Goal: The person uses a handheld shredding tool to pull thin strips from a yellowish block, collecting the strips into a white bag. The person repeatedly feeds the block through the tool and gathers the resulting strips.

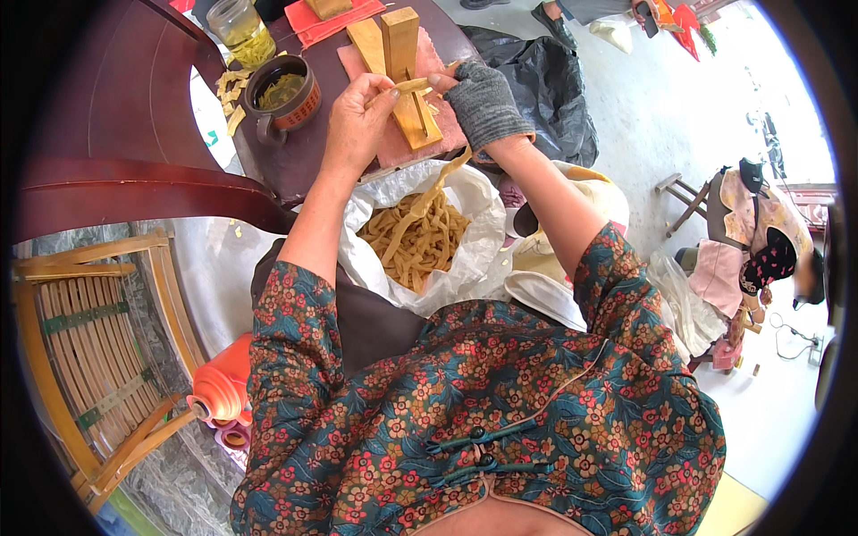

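My bare left hand (358, 120) pinches one end of a short tan strip (412, 86) between thumb and fingers. The other end is gripped by my right hand (479, 97), which wears a grey knitted fingerless glove (489, 110). Both hands are over a wooden tool (423, 134) with a slotted board and an upright block (400, 43). It rests on a pink cloth (452, 127) on a dark red table (305, 161). Below the table edge, a white sack (486, 201) holds many tan strips (415, 238); one long strip (446, 177) reaches up over its rim.
A dark mug (301, 100) of tea and a glass jar (244, 33) stand left, beside pale scraps (234, 110). A black plastic bag (543, 100) lies beyond my right hand. An orange thermos (224, 378) and bamboo chair (94, 335) are left; another person (764, 234) sits right.
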Tool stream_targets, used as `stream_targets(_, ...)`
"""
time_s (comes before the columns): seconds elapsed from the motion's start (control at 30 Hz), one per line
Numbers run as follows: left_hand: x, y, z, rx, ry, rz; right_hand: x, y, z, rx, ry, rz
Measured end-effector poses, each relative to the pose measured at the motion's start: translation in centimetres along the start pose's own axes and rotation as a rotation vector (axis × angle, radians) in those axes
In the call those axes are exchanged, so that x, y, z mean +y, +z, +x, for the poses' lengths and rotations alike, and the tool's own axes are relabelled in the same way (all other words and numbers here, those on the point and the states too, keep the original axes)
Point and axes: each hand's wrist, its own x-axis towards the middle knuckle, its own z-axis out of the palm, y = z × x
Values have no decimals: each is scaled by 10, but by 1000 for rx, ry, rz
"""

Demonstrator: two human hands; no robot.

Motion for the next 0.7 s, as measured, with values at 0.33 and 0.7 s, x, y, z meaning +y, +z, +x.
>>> stream_targets(0.33,-6,5,-25,-113,-108,324,51,28,-22,-384,-285,-602)
stream_targets(0.7,10,-7,-36,-208,-591,-837,18,-6,-64,-187,617,906)
